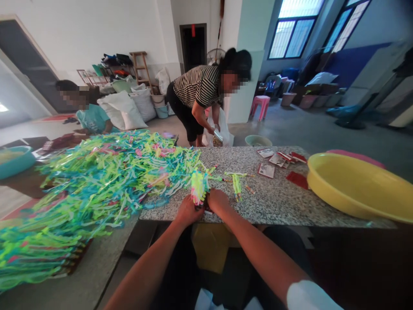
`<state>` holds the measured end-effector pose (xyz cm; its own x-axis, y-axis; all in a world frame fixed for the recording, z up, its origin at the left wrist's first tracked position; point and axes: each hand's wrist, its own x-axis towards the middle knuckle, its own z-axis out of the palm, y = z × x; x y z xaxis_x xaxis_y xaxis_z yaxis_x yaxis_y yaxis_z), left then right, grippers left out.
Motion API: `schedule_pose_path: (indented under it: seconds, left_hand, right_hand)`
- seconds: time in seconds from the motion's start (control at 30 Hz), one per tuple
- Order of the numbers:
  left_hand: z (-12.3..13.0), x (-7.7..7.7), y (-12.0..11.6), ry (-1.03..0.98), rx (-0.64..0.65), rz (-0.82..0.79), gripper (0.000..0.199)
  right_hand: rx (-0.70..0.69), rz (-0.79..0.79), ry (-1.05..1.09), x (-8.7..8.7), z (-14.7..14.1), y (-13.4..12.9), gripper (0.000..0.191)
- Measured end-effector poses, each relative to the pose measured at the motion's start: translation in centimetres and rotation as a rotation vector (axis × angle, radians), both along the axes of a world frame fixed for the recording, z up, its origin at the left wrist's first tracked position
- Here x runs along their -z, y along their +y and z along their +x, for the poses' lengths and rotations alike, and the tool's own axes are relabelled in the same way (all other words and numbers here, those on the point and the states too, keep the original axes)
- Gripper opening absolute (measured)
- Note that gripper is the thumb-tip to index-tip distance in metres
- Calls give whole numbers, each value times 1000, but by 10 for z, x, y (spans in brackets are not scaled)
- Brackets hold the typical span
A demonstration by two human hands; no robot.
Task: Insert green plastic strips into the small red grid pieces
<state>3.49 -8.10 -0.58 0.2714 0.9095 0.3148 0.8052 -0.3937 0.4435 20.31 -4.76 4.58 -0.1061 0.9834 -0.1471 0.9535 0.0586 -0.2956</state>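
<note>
A small bundle of green, white and pink strips (199, 186) stands upright at the front of the speckled stone table (267, 204). My left hand (189, 211) is closed round the bundle's lower left side. My right hand (218, 201) is closed at its lower right, with fingertips mostly hidden. Between the hands the bundle's base looks dark and is partly covered. Just right of it lies a small group of yellow-green strips (236, 185) with thin sticks. A large heap of green, blue and pink strips (129, 168) spreads over the left side.
Red-and-white packets (266, 170) lie near a large yellow basin (361, 185) at the right. Behind the table a person in a striped shirt (196, 86) bends over a white bag (226, 129). Another person in turquoise (93, 118) sits at the left, near a blue basin (16, 165).
</note>
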Motion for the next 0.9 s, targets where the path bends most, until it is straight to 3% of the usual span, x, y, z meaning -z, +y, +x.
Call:
schedule_pose_path:
  seconds: [0.3,0.43,0.57,0.67,0.9]
  left_hand:
    - [0,0,1,-16,-5,29,39]
    - [-1,1,0,-22,12,43,35]
    - [0,2,-1,-2,-22,56,29]
    - [0,5,0,31,-69,44,24]
    - [-2,6,1,38,-69,-34,24]
  right_hand:
    - [-53,-7,85,-1,7,-4,27]
    - [-53,65,147,-5,33,-11,32]
    - [104,141,93,-1,72,-8,33]
    - [141,137,10,6,97,-5,31]
    - [197,86,-3,8,120,2,30]
